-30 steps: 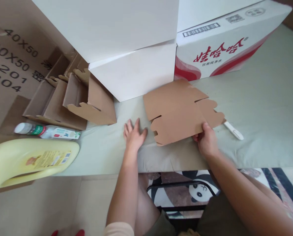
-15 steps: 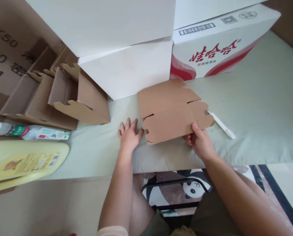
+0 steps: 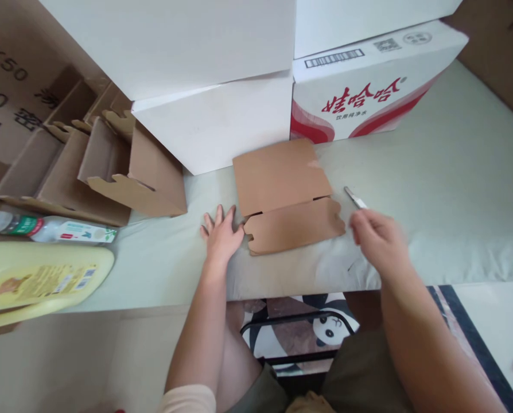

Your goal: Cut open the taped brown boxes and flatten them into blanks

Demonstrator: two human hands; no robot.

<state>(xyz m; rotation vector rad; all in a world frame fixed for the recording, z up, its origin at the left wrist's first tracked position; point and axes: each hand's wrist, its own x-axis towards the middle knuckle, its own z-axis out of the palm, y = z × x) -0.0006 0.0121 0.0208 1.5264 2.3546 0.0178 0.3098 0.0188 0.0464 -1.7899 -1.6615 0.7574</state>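
A creased brown cardboard piece (image 3: 282,178) with notched tabs lies on the pale green cloth. My left hand (image 3: 224,235) rests palm down to its left, fingers spread, the thumb at the cardboard's left edge. Off the right edge of the cardboard, my right hand (image 3: 379,238) is closed around the handle of a slim white knife (image 3: 355,198). The knife's thin metal end points away and to the left. Most of the handle is hidden by the fingers.
White cartons (image 3: 222,120) and a red-and-white carton (image 3: 355,103) stand at the back. On the left are folded cardboard boxes (image 3: 157,172), a clear plastic bottle (image 3: 50,226) and a large yellow jug (image 3: 45,278). The cloth-covered surface (image 3: 153,275) ends near my legs.
My right hand has let go of the cardboard, moved right and closed on the knife. The cardboard's near panel now sits lower. My left hand stays beside the cardboard.
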